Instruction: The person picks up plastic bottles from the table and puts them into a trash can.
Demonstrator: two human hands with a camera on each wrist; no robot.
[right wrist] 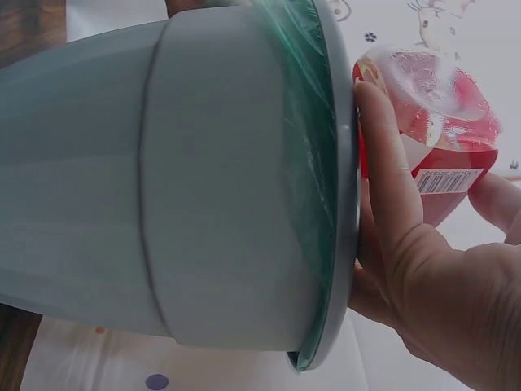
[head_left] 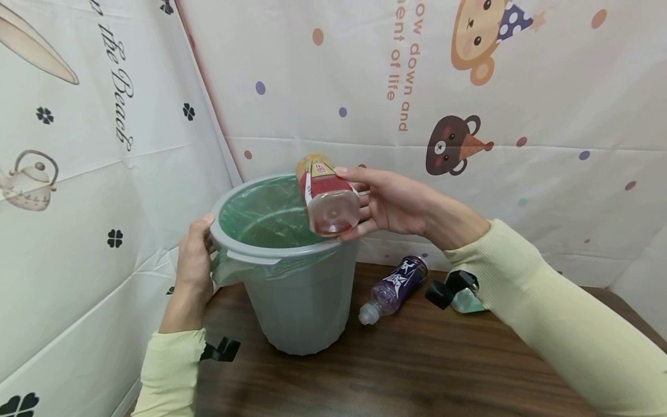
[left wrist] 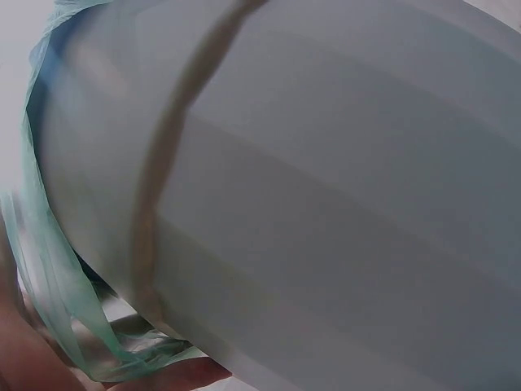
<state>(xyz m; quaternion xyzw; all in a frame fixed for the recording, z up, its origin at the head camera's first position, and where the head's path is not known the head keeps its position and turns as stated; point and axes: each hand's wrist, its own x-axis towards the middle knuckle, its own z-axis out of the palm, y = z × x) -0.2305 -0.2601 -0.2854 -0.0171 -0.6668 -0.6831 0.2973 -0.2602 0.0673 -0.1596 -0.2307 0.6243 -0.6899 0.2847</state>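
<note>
A grey trash can (head_left: 307,307) with a green plastic liner (head_left: 263,217) stands upright on the table. My left hand (head_left: 195,260) grips its rim on the left side; in the left wrist view, fingers (left wrist: 175,375) show beside the liner's folded edge. My right hand (head_left: 398,202) holds a clear plastic bottle with a red and yellow label (head_left: 328,184) over the right part of the can's opening. The bottle is tilted, its base towards me and a little reddish liquid in it. In the right wrist view, the bottle (right wrist: 452,122) shows a barcode, and the hand is close against the rim.
On the brown wooden table (head_left: 375,370), a bottle with a dark purple label (head_left: 396,284) lies to the right of the can. A greenish clear item (head_left: 469,301) lies farther right, partly hidden by my right wrist. Printed cloth (head_left: 292,104) hangs behind and at the left.
</note>
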